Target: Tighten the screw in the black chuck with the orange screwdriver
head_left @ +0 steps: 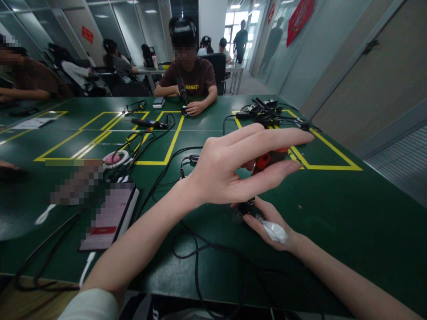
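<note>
Up close, the left hand [230,169] has its long fingers stretched out and slightly apart, thumb side pressing a red-and-black plastic handle [267,161] that shows between them. Below it, the right hand [270,224] curls its fingers on a small black round part [247,208] resting on the dark green table [333,213]. Black cables [196,249] trail nearby, a phone [111,218] further left.

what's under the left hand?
Under the left hand a red-and-black tool shows between the fingers; its lower black end meets the right hand. Its middle is covered.
</note>
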### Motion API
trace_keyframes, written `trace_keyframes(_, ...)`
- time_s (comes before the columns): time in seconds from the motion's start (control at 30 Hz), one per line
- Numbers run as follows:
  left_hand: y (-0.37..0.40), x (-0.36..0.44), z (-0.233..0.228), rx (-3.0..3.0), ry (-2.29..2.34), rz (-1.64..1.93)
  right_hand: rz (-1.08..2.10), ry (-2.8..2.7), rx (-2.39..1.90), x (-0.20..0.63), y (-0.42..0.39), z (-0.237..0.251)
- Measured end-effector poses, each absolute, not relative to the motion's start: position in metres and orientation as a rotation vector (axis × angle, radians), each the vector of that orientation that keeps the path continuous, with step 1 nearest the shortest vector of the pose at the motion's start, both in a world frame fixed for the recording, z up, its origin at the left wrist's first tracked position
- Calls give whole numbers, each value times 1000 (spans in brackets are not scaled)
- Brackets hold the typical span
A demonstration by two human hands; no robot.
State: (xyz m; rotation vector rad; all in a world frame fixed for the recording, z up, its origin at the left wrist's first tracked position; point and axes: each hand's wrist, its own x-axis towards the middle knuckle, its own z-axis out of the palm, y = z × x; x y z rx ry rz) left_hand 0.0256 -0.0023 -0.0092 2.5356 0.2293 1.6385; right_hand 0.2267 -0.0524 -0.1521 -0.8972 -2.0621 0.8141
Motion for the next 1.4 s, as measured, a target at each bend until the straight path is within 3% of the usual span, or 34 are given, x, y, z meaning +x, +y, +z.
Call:
trace_keyframes(0.63, -2, 27, -15, 2497, 204, 1573, 820, -2053, -873, 226, -52, -151)
trace_keyframes(0.83, 1, 25, -23, 2434, 197, 1409, 768, -2071, -875, 226, -51, -153)
trace_keyframes(1.4, 2, 27, -22, 2438, 251, 1575, 823, -2060, -874, 224, -51, -153)
